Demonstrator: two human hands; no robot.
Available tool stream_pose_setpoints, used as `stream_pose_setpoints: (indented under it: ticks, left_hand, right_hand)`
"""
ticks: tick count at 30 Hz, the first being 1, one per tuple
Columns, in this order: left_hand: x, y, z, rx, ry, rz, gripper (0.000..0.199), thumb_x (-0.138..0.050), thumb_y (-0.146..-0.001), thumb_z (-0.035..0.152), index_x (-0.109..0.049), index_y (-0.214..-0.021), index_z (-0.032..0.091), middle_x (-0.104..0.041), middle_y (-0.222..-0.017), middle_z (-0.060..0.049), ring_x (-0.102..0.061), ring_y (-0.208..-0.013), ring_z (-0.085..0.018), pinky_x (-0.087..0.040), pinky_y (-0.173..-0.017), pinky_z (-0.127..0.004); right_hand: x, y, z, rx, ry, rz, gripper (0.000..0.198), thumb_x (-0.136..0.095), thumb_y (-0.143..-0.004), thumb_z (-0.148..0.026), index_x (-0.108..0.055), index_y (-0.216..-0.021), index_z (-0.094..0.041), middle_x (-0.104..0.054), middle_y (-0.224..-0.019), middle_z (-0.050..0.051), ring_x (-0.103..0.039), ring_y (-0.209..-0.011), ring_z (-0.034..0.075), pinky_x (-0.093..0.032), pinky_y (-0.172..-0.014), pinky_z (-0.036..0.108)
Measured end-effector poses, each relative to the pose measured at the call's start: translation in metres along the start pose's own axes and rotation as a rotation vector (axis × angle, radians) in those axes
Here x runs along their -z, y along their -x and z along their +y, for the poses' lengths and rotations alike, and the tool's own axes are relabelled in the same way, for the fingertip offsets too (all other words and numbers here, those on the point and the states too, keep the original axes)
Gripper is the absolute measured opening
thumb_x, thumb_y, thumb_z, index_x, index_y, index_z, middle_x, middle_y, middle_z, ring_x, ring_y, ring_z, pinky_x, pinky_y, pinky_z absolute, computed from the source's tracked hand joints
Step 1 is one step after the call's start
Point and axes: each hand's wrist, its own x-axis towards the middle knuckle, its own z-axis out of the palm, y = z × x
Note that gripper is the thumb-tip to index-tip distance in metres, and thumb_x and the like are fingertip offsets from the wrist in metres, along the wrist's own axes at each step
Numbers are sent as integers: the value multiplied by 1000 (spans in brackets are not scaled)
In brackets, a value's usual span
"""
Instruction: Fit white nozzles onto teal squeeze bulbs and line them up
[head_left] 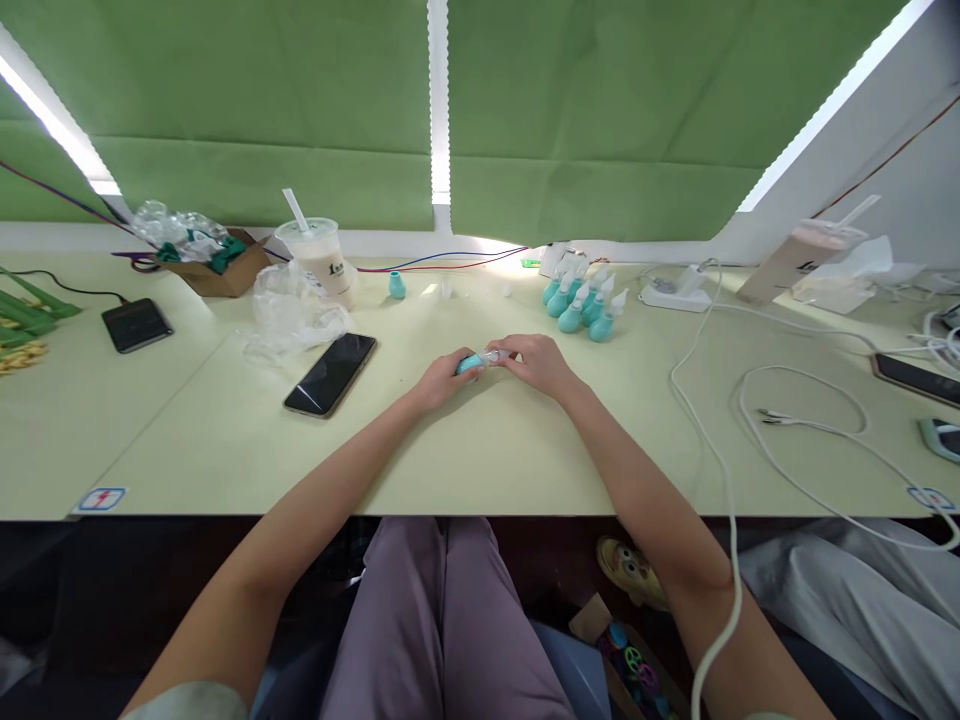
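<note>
Just above the middle of the table, my left hand (444,378) is closed round a teal squeeze bulb (470,364), tilted on its side. My right hand (536,362) pinches the clear tip (493,356) at the bulb's right end; whether the two parts are fully joined I cannot tell. Behind my hands stands a single teal bulb without a tip (397,286). A small clear piece (447,288) is to its right, and another faint one lies farther right. A group of several teal bulbs with clear tips (581,298) stands to the right.
Left of my hands lie a black phone (331,375), a crumpled plastic bag (292,310) and a drink cup (319,258) with a straw. A cardboard box (217,270) sits farther back. On the right are a power strip (676,292) and a white cable (701,420) running over the table edge.
</note>
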Motion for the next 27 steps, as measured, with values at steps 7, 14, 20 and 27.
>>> stream_pose_setpoints:
  ticks: [7,14,20,27]
  left_hand:
    - [-4,-2,-6,-33,-57,63,29,-46,-87,45,-59,-86,19,-61,-76,-1,-54,-72,-17,-41,-67,-29]
    - [-7,-3,-10,-16,-182,104,28,-49,-88,40,-63,-98,18,-62,-88,-6,-54,-89,-22,-42,-77,-32]
    - [-6,-2,-2,57,-228,105,24,-52,-88,36,-64,-98,17,-62,-88,-6,-55,-91,-23,-42,-80,-32]
    - [-8,-3,-7,-22,-358,78,27,-51,-89,38,-65,-97,17,-60,-84,-7,-55,-89,-24,-42,-79,-34]
  right_hand:
    - [-3,0,-2,100,86,-15,24,-49,-89,-16,-69,-101,-21,-70,-99,4,-61,-94,18,-39,-66,25]
    - [-5,0,-4,179,183,-86,27,-43,-89,-11,-65,-104,-17,-66,-94,9,-58,-92,21,-41,-70,28]
    - [-14,0,-1,193,69,-47,26,-43,-90,-12,-64,-103,-17,-66,-94,9,-59,-88,21,-42,-75,29]
    - [-13,0,-2,213,29,-96,27,-42,-87,-9,-65,-98,-16,-66,-88,8,-59,-83,19,-41,-71,27]
